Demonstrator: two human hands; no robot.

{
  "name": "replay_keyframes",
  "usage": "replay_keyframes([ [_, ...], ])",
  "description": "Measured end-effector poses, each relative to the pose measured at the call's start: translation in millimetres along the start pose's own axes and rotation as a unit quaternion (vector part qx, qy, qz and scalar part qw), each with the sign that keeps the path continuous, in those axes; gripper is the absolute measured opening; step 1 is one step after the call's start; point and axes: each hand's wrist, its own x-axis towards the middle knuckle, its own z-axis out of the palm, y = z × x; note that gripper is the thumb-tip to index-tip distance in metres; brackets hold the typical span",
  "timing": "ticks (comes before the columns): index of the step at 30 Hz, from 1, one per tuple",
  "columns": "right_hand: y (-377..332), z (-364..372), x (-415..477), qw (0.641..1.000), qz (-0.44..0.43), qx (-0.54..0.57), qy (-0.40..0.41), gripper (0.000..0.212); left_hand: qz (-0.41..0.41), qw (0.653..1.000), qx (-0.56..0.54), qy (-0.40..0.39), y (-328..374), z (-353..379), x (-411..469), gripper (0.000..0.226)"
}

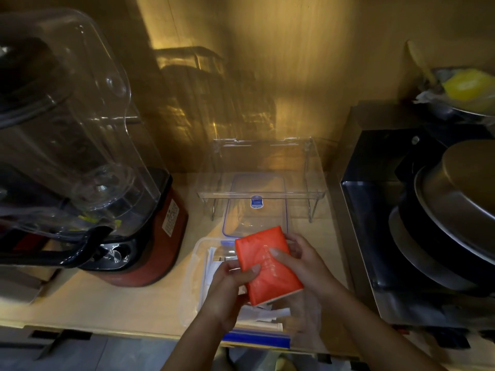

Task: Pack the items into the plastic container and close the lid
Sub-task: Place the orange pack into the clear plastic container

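— Big things first?
— Blender (88,167) on the left of the desk (134,303), stacked pans (452,210) on the right, clear rack (261,180) at the back.
— And the plastic container (197,277)?
— Open at the desk's near edge, white papers (211,271) already inside; lid (255,207) lying apart, just behind – not yet on.
— Hands?
— Left hand (230,285) and right hand (302,261) both closed on the orange packet (267,263), held over the container – still to go in, then lid to close
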Motion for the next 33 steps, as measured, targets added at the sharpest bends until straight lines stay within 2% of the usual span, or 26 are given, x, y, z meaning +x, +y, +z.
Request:
replay_keyframes([
  [2,-1,0,0,0.998,0.023,0.050,-0.004,0.037,-0.014,1.000,-0.021,0.010,2,0,-2,0.058],
  [5,-1,-3,-1,0.994,0.052,0.094,0.007,0.040,-0.017,1.000,0.011,0.013,4,-5,-2,0.038],
  [7,-1,-6,-2,0.991,0.062,0.121,0.014,0.038,0.016,0.996,0.052,0.067,2,-12,1,0.034],
  [8,-1,-7,-3,0.989,0.066,0.128,0.015,0.038,0.053,0.986,0.113,0.112,-1,-17,4,0.031],
  [9,-2,-8,-4,0.989,0.070,0.131,0.016,0.039,0.095,0.958,0.222,0.157,-4,-22,7,0.031],
  [10,-2,-9,-4,0.988,0.074,0.132,0.017,0.040,0.133,0.908,0.350,0.187,-7,-27,10,0.034],
  [12,-3,-10,-5,0.987,0.080,0.141,0.023,0.039,0.170,0.782,0.565,0.203,-16,-33,14,0.047],
  [13,-3,-10,-6,0.985,0.081,0.147,0.024,0.038,0.165,0.736,0.625,0.202,-20,-34,16,0.053],
  [14,-3,-10,-6,0.984,0.084,0.155,0.023,0.036,0.149,0.712,0.657,0.198,-24,-34,19,0.057],
  [15,-4,-11,-6,0.983,0.087,0.163,0.020,0.034,0.132,0.704,0.671,0.192,-28,-35,22,0.059],
  [18,-2,-12,-4,0.977,0.096,0.192,0.015,0.029,0.100,0.714,0.670,0.175,-36,-35,29,0.058],
  [21,1,-15,-2,0.969,0.113,0.219,0.005,0.039,0.111,0.717,0.666,0.173,-38,-38,32,0.055],
  [23,3,-17,-1,0.964,0.123,0.234,-0.002,0.045,0.131,0.736,0.646,0.156,-37,-40,36,0.049],
  [27,6,-18,3,0.962,0.128,0.242,0.006,0.045,0.138,0.835,0.525,0.085,-29,-39,40,0.032],
  [29,7,-18,4,0.964,0.127,0.233,0.006,0.046,0.132,0.866,0.479,0.053,-26,-38,41,0.023],
  [31,7,-18,4,0.965,0.122,0.230,0.003,0.046,0.151,0.862,0.479,0.066,-26,-37,40,0.021],
  [32,6,-18,5,0.966,0.120,0.229,0.001,0.045,0.172,0.837,0.509,0.102,-29,-37,42,0.026],
  [33,6,-18,5,0.966,0.118,0.229,-0.001,0.044,0.183,0.796,0.558,0.147,-32,-37,44,0.035],
])
